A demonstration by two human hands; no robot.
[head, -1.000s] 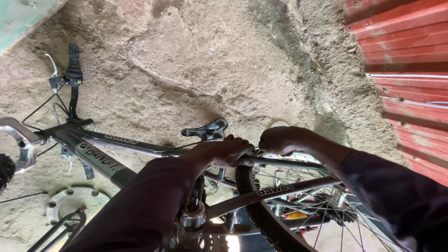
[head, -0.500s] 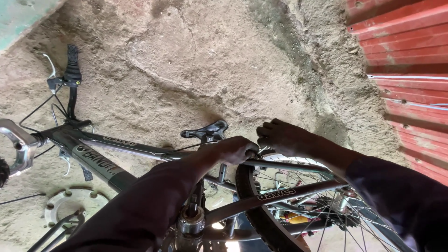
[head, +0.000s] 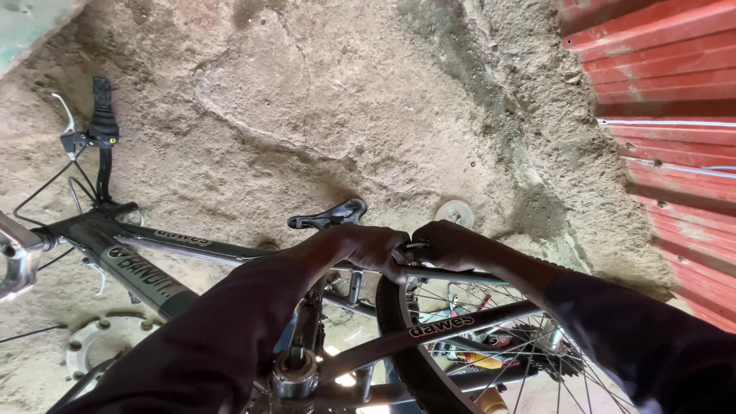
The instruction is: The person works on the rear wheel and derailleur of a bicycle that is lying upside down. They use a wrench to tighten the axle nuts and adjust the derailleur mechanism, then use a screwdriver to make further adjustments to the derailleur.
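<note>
Risking a pinch nearest the body: spokes [head: 491,307] and rear sprocket [head: 529,341] sitting directly below the wrists, so a sudden spin of the rear wheel [head: 410,360] likely catching a finger or sleeve. Judging the bicycle frame [head: 146,268] as unsteady too, standing upside down on seat and handlebar [head: 102,123] over rough ground; hard pushing at the rear possibly tipping or sliding it sideways. Also risking a slip off the small metal part [head: 414,247], probably a brake piece, being pinched between both sets of fingers; knuckles then striking the tyre or the frame tube just beneath.

Left hand [head: 368,249] curling closed over the tube beside the tyre's top edge, right hand [head: 452,245] closing from the other side, fingertips of both meeting on that part; exact grip hidden by the knuckles. Part sitting right at the hands, touching them, just above the tyre. Seat [head: 330,216] resting on the ground just beyond the hands. Round metal disc [head: 455,212] lying near it, flanged ring [head: 96,345] lying off to the left, red corrugated wall [head: 675,115] running along the right.
</note>
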